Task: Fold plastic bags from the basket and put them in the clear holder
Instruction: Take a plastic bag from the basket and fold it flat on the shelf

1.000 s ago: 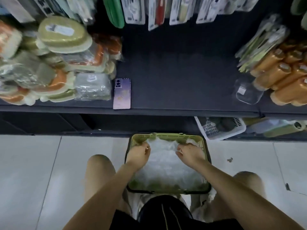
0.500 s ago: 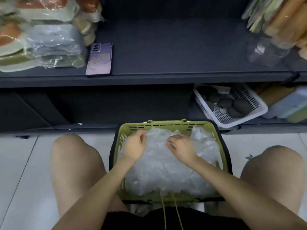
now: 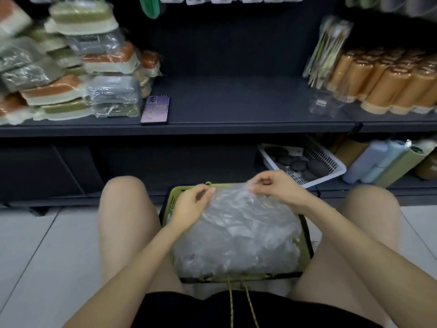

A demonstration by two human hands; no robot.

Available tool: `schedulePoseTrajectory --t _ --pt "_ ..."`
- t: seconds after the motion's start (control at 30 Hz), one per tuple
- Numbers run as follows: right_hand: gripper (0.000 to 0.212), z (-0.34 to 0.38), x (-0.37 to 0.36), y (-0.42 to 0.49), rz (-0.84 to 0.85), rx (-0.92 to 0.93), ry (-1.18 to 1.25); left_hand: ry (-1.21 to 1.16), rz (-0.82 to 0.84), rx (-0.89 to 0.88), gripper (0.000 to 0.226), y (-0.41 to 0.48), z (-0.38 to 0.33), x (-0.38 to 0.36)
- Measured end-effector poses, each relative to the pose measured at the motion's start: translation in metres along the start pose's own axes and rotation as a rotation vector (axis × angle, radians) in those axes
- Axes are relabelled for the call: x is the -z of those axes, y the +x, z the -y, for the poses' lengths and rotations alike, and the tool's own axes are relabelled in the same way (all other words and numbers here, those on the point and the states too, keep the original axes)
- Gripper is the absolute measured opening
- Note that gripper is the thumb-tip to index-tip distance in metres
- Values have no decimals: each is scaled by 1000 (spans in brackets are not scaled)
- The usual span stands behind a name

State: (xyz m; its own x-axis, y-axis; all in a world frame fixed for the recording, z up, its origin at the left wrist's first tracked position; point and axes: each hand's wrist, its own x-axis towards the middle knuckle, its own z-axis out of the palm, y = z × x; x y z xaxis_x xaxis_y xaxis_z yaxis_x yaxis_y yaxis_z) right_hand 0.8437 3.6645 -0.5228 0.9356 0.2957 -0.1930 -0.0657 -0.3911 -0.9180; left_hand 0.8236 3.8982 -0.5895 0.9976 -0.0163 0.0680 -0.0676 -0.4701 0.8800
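- Basket (image 3: 170, 204) of green plastic sits on the floor between the person's knees, heaped with clear plastic bags (image 3: 236, 247).
- Left hand (image 3: 194, 201) pinches the top bag (image 3: 236, 200) at its far-left edge; right hand (image 3: 274, 188) pinches the far-right edge.
- Clear holder (image 3: 325, 104) stands well apart on the dark shelf (image 3: 236, 102) — far right, beside orange tubes (image 3: 378, 86).
- Purple phone (image 3: 156, 109) lies further left.

Bags (image 3: 236, 235) in basket (image 3: 305, 254) between knees.
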Motion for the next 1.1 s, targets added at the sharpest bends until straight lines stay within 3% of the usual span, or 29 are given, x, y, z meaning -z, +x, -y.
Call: schedulePoseTrajectory --t 0.17,0.23,0.3,0.4,0.53,0.63,0.7,0.83,1.1 --pt "12 21 19 -3 -66 10 3 145 -28 -51 21 14 -13 18" --pt "18 28 20 -1 -191 39 1 281 -157 -138 39 19 -25 22" --pt "25 34 18 5 -335 64 -19 235 -251 -191 50 20 -52 22" --pt "32 45 11 14 -453 80 -18 124 -144 -230 56 20 -89 10" --pt "31 70 3 18 -297 72 201 -21 105 -138 69 29 -111 -7" --pt "32 80 5 17 -133 62 324 -196 54 -96 49 36 -106 -12" --pt "29 78 9 20 -188 82 334 -296 -32 -100 25 42 -100 -9" --pt "9 64 15 32 -384 175 93 -390 -125 -53 4 55 -100 1" --pt "52 45 17 52 -276 136 -330 -567 -143 -3 38 78 -94 17"
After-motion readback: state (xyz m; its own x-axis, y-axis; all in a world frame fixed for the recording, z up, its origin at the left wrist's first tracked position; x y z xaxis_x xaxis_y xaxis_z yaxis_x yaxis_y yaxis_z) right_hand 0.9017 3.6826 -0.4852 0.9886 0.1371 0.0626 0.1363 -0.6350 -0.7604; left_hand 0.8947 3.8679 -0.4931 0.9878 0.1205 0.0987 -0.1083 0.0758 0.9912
